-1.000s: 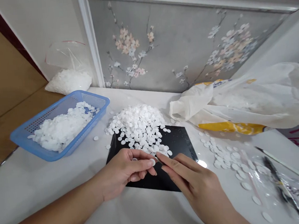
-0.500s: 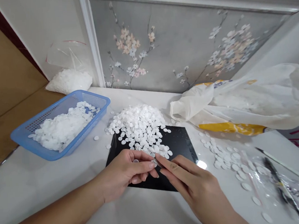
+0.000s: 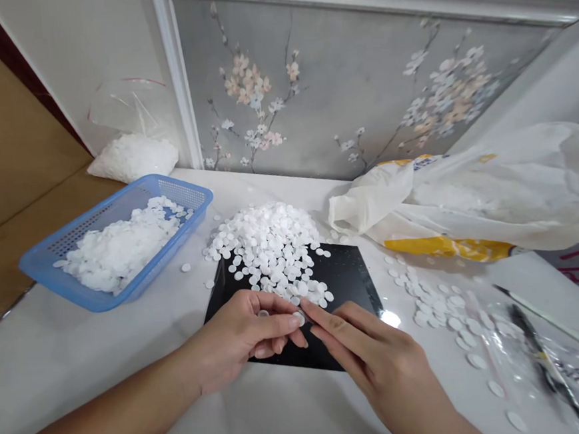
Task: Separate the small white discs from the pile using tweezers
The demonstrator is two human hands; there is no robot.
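Note:
Between the thumb and forefinger of my left hand (image 3: 251,327) a small white plastic disc (image 3: 299,318) is pinched. A second disc (image 3: 263,313) shows in the gap behind that thumb. My right hand (image 3: 380,350) is closed, its forefinger and thumb pinching a small, thin, blade-like tool that is mostly hidden; the fingertips meet the held disc's edge. Both hands are above a black board (image 3: 344,273) lying on the white table (image 3: 225,416). Just beyond them, a heap of white discs (image 3: 270,228) spreads from the table onto the board.
On the left is a blue basket (image 3: 82,297) of white discs, with a clear bag (image 3: 134,155) of white pieces behind. A white and yellow plastic bag (image 3: 468,196) lies at right. Loose discs (image 3: 439,305), a black pen-like tool (image 3: 544,357) and clear packaging (image 3: 511,353) lie nearer.
The held disc tilted edge-on against the thin tool in the right hand, then turned its face partly back into view. Both hands have otherwise barely moved.

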